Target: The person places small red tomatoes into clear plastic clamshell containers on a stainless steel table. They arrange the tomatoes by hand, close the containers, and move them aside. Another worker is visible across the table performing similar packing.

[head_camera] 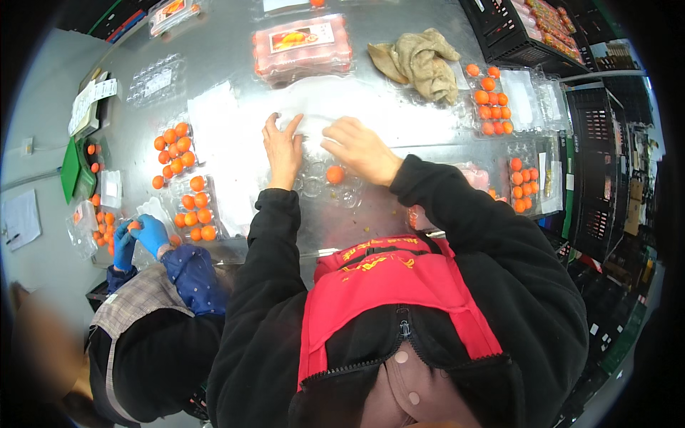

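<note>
A clear plastic clamshell tray (313, 179) with round hollows lies before me on the metal table. One small orange citrus fruit (335, 174) sits in it. My left hand (282, 147) is at the tray's far left, fingers spread, beside thin whitish sheet material (321, 101). On the far right side my right hand (359, 145) has its fingers bent close together over the tray's edge; glare hides whether they pinch anything.
Fruit-filled trays stand left (174, 148) and right (493, 105). Beyond are a labelled pack (302, 47) and a crumpled cloth (425, 61). A black crate (514, 40) is at upper right. A co-worker's blue-gloved hands (147, 235) hold a fruit at left.
</note>
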{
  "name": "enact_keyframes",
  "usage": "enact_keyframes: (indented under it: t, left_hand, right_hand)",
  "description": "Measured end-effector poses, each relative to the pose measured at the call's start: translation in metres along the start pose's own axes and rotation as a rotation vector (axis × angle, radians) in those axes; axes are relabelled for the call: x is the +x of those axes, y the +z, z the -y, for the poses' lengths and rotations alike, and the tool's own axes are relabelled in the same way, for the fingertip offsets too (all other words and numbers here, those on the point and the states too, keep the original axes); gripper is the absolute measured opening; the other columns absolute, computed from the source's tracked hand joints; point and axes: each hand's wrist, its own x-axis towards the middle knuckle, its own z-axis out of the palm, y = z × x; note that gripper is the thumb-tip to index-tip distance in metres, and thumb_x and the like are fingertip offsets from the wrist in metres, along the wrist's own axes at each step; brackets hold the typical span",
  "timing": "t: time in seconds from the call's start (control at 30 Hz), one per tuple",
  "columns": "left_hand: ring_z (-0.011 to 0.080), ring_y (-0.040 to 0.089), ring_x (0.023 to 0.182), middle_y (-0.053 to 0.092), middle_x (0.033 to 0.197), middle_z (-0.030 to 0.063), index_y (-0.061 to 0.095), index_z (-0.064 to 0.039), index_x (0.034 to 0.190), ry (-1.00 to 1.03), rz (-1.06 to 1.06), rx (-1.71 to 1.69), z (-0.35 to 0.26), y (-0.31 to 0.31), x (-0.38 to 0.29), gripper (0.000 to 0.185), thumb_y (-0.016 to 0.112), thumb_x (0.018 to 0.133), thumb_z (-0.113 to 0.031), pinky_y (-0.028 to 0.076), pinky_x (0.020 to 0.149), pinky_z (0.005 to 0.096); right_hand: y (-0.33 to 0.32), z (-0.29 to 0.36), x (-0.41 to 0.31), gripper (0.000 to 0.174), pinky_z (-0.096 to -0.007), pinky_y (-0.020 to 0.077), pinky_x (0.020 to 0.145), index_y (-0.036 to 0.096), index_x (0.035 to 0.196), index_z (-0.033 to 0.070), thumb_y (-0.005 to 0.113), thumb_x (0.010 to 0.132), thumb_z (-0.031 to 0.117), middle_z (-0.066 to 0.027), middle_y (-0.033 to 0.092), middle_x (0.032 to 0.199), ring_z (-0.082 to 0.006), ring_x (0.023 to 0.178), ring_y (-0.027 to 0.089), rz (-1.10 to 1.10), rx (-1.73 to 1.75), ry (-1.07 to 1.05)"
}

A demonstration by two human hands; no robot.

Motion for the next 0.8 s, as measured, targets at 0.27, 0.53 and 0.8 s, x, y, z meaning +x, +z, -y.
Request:
enact_keyframes:
  t: [0.27, 0.53, 0.8]
  left_hand:
    - [0.0397, 0.051, 0.123, 0.046, 0.138, 0.0207, 0.038, -0.031, 0.162, -0.161, 0.013, -0.083, -0.001, -0.005, -0.015, 0.077, 0.071, 0.095, -0.013, 0.051, 0.097, 0.0471]
    - [0.0394, 0.051, 0.124, 0.045, 0.142, 0.0216, 0.034, -0.025, 0.164, -0.251, -0.105, 0.002, -0.010, -0.004, -0.037, 0.079, 0.070, 0.096, -0.012, 0.050, 0.097, 0.0493]
    - [0.0384, 0.051, 0.126, 0.047, 0.144, 0.0162, 0.061, -0.012, 0.142, -0.369, -0.097, -0.011, -0.013, 0.000, -0.051, 0.047, 0.069, 0.096, -0.016, 0.049, 0.097, 0.0495]
  right_hand:
    - [0.028, -0.035, -0.017, 0.062, -0.0702, 0.0210, 0.120, 0.057, 0.147, 0.012, 0.068, 0.096, 0.047, -0.0176, 0.054, 0.148, -0.0362, 0.144, 0.044, 0.368, -0.319, 0.310]
    - [0.020, -0.033, -0.019, 0.061, -0.0704, 0.0238, 0.119, 0.058, 0.145, 0.013, 0.066, 0.097, 0.049, -0.0158, 0.053, 0.148, -0.0335, 0.142, 0.044, 0.565, -0.248, 0.366]
    - [0.059, -0.044, -0.017, 0.063, -0.0778, 0.0227, 0.115, 0.050, 0.155, 0.027, 0.056, 0.101, 0.059, -0.0151, 0.036, 0.167, -0.0390, 0.155, 0.030, 0.542, -0.220, 0.338]
